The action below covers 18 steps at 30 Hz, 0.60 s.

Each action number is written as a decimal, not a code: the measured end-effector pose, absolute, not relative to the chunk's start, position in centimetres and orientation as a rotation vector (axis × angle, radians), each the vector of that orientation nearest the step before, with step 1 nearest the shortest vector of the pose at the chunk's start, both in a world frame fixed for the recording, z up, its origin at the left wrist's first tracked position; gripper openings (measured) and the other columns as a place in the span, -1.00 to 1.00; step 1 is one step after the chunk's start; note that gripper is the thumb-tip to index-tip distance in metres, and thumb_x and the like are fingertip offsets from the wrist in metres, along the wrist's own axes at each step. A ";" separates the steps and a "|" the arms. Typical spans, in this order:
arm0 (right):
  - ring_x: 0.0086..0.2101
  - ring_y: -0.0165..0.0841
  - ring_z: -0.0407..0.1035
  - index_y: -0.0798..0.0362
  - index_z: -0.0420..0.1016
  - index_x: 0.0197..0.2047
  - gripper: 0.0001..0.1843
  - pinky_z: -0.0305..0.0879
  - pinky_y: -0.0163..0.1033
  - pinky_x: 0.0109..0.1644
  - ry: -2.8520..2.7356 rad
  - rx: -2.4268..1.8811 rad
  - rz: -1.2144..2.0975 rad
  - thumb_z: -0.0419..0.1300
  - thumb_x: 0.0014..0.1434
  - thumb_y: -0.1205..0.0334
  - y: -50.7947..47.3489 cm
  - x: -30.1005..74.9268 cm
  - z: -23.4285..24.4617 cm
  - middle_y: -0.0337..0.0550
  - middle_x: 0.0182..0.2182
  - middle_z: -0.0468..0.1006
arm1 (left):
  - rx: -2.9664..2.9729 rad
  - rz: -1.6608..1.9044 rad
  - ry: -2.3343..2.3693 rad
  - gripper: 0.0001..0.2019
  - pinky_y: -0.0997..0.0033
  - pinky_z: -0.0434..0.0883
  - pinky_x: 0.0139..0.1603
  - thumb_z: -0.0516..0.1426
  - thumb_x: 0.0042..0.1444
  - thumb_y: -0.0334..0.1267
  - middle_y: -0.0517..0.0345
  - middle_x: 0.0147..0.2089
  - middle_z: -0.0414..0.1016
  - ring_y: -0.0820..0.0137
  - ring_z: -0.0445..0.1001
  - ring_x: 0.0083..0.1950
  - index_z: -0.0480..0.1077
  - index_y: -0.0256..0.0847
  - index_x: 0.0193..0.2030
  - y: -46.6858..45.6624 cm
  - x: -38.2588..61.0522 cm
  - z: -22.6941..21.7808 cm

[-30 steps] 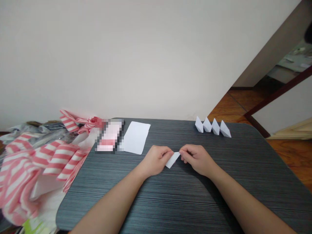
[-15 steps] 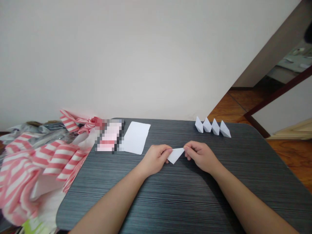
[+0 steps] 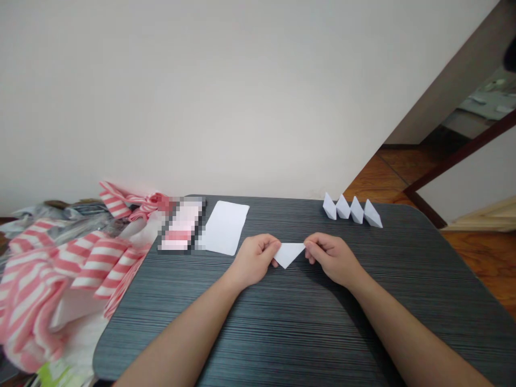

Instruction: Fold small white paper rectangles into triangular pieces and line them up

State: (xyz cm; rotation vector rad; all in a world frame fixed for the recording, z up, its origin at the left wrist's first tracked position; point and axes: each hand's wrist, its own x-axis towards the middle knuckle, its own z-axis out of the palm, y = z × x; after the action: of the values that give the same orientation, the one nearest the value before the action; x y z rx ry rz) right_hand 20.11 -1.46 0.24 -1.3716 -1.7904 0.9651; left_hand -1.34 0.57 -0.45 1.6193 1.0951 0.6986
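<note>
Paper (image 3: 286, 254) pinched in fingers (image 3: 273, 249) of left hand (image 3: 255, 262) and right hand (image 3: 332, 259); folded shapes (image 3: 356, 210) at two o'clock on tabletop (image 3: 298, 328).

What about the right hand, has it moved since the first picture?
Yes, a little: the right hand has shifted to the right, farther from the flat white paper lying on the dark table.

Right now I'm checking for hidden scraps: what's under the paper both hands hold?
Below the paper, between the left hand and right hand, the dark table shows. Whatever lies directly beneath the paper is covered.
</note>
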 end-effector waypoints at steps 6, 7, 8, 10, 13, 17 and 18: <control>-0.53 -0.43 0.33 0.07 0.37 -0.48 -0.74 0.22 -0.32 -0.36 -1.786 -1.382 0.977 0.03 0.23 0.25 -1.5 20.0 0.4 -0.27 -0.60 0.42 | 1.550 0.709 1.088 -0.69 0.53 0.25 -0.48 -0.01 0.18 -0.08 0.17 -0.55 0.42 0.48 0.37 -0.51 0.39 -0.26 -0.38 0.6 -1.3 -0.2; -0.54 -0.43 0.32 0.07 0.37 -0.47 -0.74 0.22 -0.32 -0.37 -1.782 -1.382 0.979 0.02 0.24 0.25 -1.5 20.0 0.3 -0.27 -0.60 0.42 | 1.530 0.713 1.087 -0.70 0.53 0.25 -0.48 0.00 0.17 -0.08 0.17 -0.56 0.42 0.48 0.37 -0.52 0.38 -0.27 -0.37 0.6 -1.2 -0.2; -0.54 -0.43 0.32 0.07 0.37 -0.47 -0.74 0.22 -0.32 -0.37 -1.781 -1.382 0.981 0.02 0.24 0.24 -1.5 19.9 0.3 -0.27 -0.60 0.42 | 1.511 0.716 1.083 -0.70 0.53 0.25 -0.49 0.01 0.17 -0.08 0.18 -0.56 0.42 0.48 0.37 -0.52 0.38 -0.27 -0.37 0.6 -1.2 -0.2; -0.54 -0.43 0.32 0.07 0.36 -0.47 -0.73 0.22 -0.31 -0.37 -1.778 -1.386 0.977 0.02 0.24 0.23 -1.4 19.9 0.3 -0.27 -0.60 0.42 | 1.495 0.720 1.083 -0.71 0.53 0.25 -0.49 0.01 0.16 -0.07 0.18 -0.56 0.41 0.48 0.36 -0.52 0.37 -0.27 -0.36 0.6 -1.2 -0.3; -0.54 -0.43 0.31 0.07 0.36 -0.48 -0.73 0.22 -0.31 -0.37 -1.782 -1.390 0.981 0.02 0.24 0.23 -1.4 19.9 0.2 -0.27 -0.61 0.41 | 1.542 0.722 1.107 -0.70 0.53 0.24 -0.48 0.00 0.17 -0.08 0.19 -0.56 0.41 0.48 0.36 -0.52 0.37 -0.27 -0.39 0.6 -1.2 -0.2; -0.55 -0.43 0.30 0.07 0.36 -0.48 -0.72 0.21 -0.31 -0.39 -1.794 -1.359 1.032 0.01 0.24 0.23 -1.5 20.0 0.3 -0.25 -0.60 0.41 | 1.632 0.705 1.116 -0.69 0.52 0.23 -0.48 -0.02 0.19 -0.10 0.19 -0.55 0.41 0.48 0.35 -0.51 0.37 -0.26 -0.42 0.5 -1.3 0.0; -0.55 -0.43 0.30 0.07 0.36 -0.48 -0.72 0.21 -0.31 -0.40 -1.792 -1.343 1.052 0.01 0.24 0.22 -1.5 20.0 0.3 -0.25 -0.59 0.41 | 1.652 0.698 1.114 -0.68 0.51 0.23 -0.48 -0.02 0.19 -0.10 0.19 -0.55 0.41 0.48 0.35 -0.51 0.37 -0.26 -0.42 0.5 -1.4 0.1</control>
State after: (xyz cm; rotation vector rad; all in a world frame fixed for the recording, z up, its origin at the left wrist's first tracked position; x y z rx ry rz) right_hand 20.05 -1.48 0.27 -1.3432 -1.7915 1.0518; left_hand -1.35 0.46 0.08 1.6521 1.1142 0.6982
